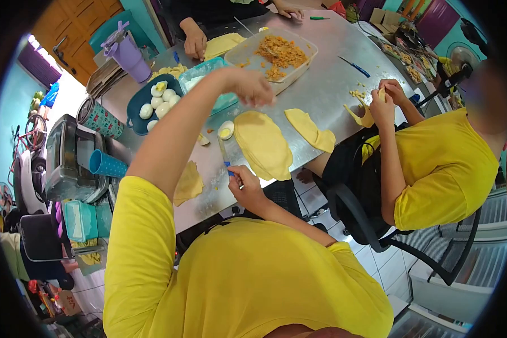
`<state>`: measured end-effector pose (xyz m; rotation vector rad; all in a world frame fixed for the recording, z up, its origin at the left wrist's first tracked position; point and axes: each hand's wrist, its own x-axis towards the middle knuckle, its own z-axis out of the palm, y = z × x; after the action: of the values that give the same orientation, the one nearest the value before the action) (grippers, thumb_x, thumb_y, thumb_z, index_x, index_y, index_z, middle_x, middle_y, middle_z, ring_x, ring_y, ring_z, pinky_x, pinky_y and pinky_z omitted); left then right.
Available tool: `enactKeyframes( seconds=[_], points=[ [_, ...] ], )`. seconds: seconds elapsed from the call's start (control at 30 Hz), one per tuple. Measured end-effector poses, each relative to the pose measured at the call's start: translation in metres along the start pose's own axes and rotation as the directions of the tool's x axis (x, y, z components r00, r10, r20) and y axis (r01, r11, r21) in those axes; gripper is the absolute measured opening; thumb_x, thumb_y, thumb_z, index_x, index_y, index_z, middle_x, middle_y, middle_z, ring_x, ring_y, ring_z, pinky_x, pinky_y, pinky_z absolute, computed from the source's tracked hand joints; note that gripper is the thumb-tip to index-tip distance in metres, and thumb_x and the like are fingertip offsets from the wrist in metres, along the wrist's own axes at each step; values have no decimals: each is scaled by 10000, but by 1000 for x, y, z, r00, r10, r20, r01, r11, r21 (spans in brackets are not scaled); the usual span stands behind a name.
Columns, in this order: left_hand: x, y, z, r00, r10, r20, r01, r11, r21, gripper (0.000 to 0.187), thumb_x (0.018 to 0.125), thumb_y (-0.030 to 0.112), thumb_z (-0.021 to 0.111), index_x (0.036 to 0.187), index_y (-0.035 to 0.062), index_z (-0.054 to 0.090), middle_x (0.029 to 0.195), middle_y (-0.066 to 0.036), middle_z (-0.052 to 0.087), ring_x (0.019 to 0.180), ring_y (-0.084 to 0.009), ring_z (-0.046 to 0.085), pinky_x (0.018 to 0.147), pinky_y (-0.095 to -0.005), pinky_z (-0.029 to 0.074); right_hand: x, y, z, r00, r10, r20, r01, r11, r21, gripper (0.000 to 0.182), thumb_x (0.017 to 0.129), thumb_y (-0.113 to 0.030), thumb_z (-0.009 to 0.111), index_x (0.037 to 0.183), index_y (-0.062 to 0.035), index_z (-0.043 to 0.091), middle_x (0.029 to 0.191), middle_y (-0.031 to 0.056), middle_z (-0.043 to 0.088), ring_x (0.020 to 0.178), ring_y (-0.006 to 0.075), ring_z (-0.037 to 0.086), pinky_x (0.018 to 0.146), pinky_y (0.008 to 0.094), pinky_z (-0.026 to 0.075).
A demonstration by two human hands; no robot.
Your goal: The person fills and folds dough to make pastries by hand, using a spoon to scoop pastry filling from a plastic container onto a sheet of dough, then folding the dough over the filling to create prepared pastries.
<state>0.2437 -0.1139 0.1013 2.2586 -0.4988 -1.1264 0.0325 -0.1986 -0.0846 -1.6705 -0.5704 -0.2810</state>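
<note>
My left hand [252,89] is blurred above the near left corner of a clear container [302,72] of orange-brown filling; its fingers are smeared, so any hold is hidden. Low over the table's near edge, my right hand [247,187] pinches the blue handle of a knife [227,164], its blade pointing away beside a halved egg [226,130]. Right of the knife lies a large flat oval of yellow dough [262,145]. Another dough piece [310,130] is farther right, and a smaller one [188,183] lies left of my right hand.
Peeled eggs fill a dark blue bowl [134,111] beside a teal container [222,102]. Cups and a purple tumbler [130,59] stand left. At right, a seated person [439,169] handles dough. Across the table, another person's hand [194,40] touches dough. A knife [356,67] lies beyond.
</note>
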Motion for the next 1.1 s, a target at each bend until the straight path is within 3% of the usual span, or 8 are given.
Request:
enactKeyframes(
  seconds=[0.07,0.13,0.17,0.23,0.33,0.57,0.93,1.1],
  points=[
    [23,-23,-23,667,491,-561,-311,867,390,617,795,393,665,1311,103,493,1113,-86,638,979,-215,601,894,-379,441,2,-1,1,1000,-9,-6,9,1000,-18,264,803,47,583,1061,21,534,825,118,543,571,148,519,527,253,429],
    [24,-38,-38,180,798,-575,537,410,737,683,803,387,660,1374,108,409,1102,-88,644,978,-195,600,888,-361,446,5,1,2,1000,-26,-7,25,999,-48,265,803,48,582,1062,19,535,813,112,534,571,144,518,525,254,429],
    [25,-44,-46,191,780,-596,541,423,727,683,803,387,660,1374,108,409,1102,-88,644,978,-195,600,888,-361,446,2,2,2,999,-40,-10,39,996,-82,266,803,49,582,1063,17,536,802,105,525,571,141,517,524,255,429],
    [8,-37,-67,974,-79,-212,167,883,439,648,829,376,637,1375,111,409,1125,-98,629,1005,-196,583,886,-335,440,0,7,2,999,30,18,-29,999,-40,270,829,31,560,1098,16,535,777,77,509,581,113,513,521,249,432],
    [-38,-57,-27,658,400,-638,-241,915,325,488,887,303,574,1327,117,474,1075,-113,649,931,-234,610,826,-312,461,5,-5,-2,928,361,94,-372,913,166,331,869,7,508,1198,30,506,826,40,522,633,84,520,551,232,459],
    [-178,-179,175,163,314,-935,80,941,330,256,847,148,602,1079,45,633,1019,-119,642,931,-327,590,826,-385,456,31,-15,-10,776,537,331,-630,672,388,367,860,41,453,1224,16,494,949,44,553,736,86,546,698,226,502],
    [-181,-197,283,285,138,-949,384,890,245,380,797,256,654,1135,91,601,1266,-2,540,1061,-248,479,882,-402,322,56,-56,65,760,407,507,-398,908,-132,222,889,-167,591,1056,-20,593,737,13,601,638,95,548,572,235,424],
    [-183,-202,281,255,226,-940,375,873,312,320,786,248,659,1070,102,630,1236,8,557,1044,-234,491,871,-414,321,58,-75,91,747,288,599,12,895,-446,204,831,-194,568,925,-15,600,699,213,626,687,421,604,653,498,478]
  ],
)
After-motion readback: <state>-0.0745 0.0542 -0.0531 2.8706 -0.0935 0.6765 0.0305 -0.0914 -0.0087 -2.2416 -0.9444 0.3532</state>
